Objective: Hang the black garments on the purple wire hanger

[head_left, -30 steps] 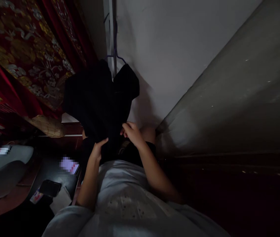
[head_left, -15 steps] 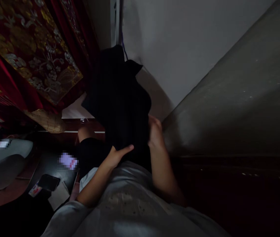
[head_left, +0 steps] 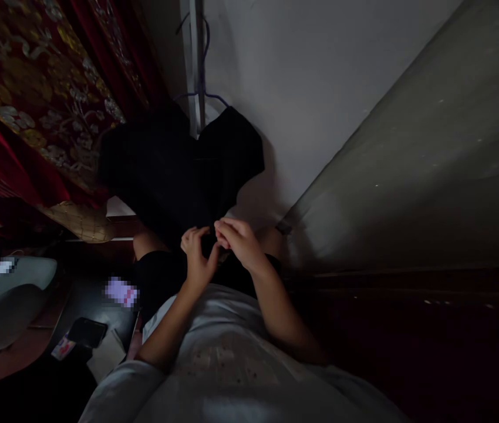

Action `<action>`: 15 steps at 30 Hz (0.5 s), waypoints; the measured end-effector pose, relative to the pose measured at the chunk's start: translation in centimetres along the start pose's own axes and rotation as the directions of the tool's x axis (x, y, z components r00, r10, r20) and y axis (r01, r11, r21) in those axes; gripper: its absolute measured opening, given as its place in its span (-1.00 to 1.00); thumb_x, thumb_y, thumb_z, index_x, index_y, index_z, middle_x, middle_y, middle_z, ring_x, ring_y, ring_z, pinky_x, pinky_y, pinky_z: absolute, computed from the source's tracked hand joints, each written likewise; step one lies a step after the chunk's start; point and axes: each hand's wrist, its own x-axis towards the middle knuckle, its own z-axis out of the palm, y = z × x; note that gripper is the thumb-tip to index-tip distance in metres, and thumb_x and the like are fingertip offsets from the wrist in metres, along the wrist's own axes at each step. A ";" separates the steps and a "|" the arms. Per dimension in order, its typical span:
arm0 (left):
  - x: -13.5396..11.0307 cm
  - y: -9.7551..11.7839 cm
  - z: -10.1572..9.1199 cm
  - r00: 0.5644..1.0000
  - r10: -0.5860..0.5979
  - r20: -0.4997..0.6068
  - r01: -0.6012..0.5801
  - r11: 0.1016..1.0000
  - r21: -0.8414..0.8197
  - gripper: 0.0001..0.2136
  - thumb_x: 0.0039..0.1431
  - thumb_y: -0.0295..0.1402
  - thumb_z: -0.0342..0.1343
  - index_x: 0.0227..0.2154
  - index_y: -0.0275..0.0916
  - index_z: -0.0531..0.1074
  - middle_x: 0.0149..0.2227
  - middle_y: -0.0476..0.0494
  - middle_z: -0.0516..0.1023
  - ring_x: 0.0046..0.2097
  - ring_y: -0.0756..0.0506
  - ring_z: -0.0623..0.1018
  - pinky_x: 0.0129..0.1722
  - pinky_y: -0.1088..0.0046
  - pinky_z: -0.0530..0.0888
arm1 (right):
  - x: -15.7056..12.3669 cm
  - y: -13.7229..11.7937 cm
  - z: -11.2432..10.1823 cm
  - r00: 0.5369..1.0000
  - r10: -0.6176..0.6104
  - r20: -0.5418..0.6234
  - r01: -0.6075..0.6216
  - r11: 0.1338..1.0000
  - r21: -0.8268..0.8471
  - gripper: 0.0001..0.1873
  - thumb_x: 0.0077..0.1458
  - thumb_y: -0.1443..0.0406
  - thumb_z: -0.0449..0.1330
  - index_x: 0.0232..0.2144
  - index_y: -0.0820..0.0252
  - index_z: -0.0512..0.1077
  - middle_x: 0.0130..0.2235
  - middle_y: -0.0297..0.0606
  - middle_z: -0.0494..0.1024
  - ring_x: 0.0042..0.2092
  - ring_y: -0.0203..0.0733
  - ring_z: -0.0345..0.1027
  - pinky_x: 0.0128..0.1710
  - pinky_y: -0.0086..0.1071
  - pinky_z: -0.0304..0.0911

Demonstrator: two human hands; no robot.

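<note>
Black top point(head_left: 174, 167): hanging off purple hanger point(head_left: 218, 97), spreading wider now
Left hand point(head_left: 199, 255): splaying thumb, moving in close
Right hand point(head_left: 240, 242): pressing fingertips together, can't tell on what
Both: kinda working 1 spot

Left: red cloth point(head_left: 33, 97) with gold and silver floral embroidery. Below it, on a dark surface point(head_left: 80, 299), a black flat object point(head_left: 87, 333) beside a pale sheet point(head_left: 106, 357); lit, pixelated screen point(head_left: 120, 292) nearby. Right: pale wall point(head_left: 311, 70).
</note>
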 end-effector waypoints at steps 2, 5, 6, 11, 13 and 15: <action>0.1 -0.3 0.4 0.994 -0.081 0.069 0.086 0.993 -0.077 -0.87 0.33 -0.32 0.12 -0.14 -0.20 0.49 -0.15 -0.20 0.56 -0.02 -0.20 0.50 0.12 0.31 0.34 | 0.3 -0.2 0.5 1.000 -0.008 0.026 0.009 1.000 -0.013 -0.59 0.08 0.04 0.24 -0.58 0.22 0.35 -0.65 -0.45 0.21 -0.60 -0.46 0.02 -0.57 -0.48 -0.04; 0.5 -0.5 0.7 0.979 -0.158 0.130 0.182 0.963 -0.201 -0.87 0.34 -0.28 0.10 -0.26 -0.21 0.48 -0.31 -0.10 0.51 -0.25 -0.10 0.50 -0.10 0.46 0.38 | 1.7 -1.7 0.9 0.999 -0.041 -0.003 0.041 0.999 0.013 -0.61 0.06 0.03 0.23 -0.54 0.24 0.42 -0.68 -0.43 0.24 -0.63 -0.44 0.03 -0.59 -0.47 -0.07; 0.9 -0.5 0.7 0.980 -0.169 0.109 0.190 0.954 -0.230 -0.87 0.33 -0.27 0.12 -0.24 -0.21 0.47 -0.31 -0.09 0.50 -0.26 -0.09 0.50 -0.12 0.48 0.38 | 2.3 -2.4 1.0 0.997 -0.066 -0.027 0.067 0.998 0.017 -0.62 0.05 0.03 0.23 -0.53 0.24 0.44 -0.69 -0.43 0.24 -0.64 -0.44 0.04 -0.59 -0.47 -0.08; 3.7 0.0 0.3 0.992 -0.122 -0.032 0.105 0.944 -0.314 -0.67 0.23 -0.27 0.24 0.00 -0.23 0.37 -0.03 -0.21 0.47 0.03 -0.16 0.48 0.08 0.44 0.36 | 4.0 -4.1 1.7 0.993 -0.111 0.036 0.113 0.992 -0.059 -0.66 0.06 0.09 0.23 -0.51 0.27 0.48 -0.69 -0.40 0.30 -0.63 -0.43 0.10 -0.58 -0.48 -0.02; 4.5 -0.1 0.2 0.993 -0.113 0.033 0.117 0.946 -0.301 -0.72 0.16 -0.25 0.27 -0.12 -0.24 0.43 -0.09 -0.21 0.50 -0.02 -0.18 0.49 0.03 0.44 0.37 | 3.5 -2.9 2.1 0.996 -0.072 0.051 0.074 0.996 -0.048 -0.66 0.07 0.09 0.22 -0.51 0.26 0.47 -0.68 -0.39 0.32 -0.62 -0.42 0.12 -0.57 -0.48 0.01; 4.5 -0.5 0.4 0.986 -0.149 0.081 0.165 0.948 -0.272 -0.79 0.13 -0.21 0.25 -0.30 -0.25 0.45 -0.23 -0.17 0.52 -0.12 -0.18 0.50 -0.07 0.45 0.38 | 2.6 -1.0 2.4 0.999 -0.040 0.008 0.040 0.999 -0.024 -0.66 0.06 0.07 0.21 -0.52 0.24 0.44 -0.68 -0.40 0.32 -0.61 -0.41 0.14 -0.56 -0.48 0.03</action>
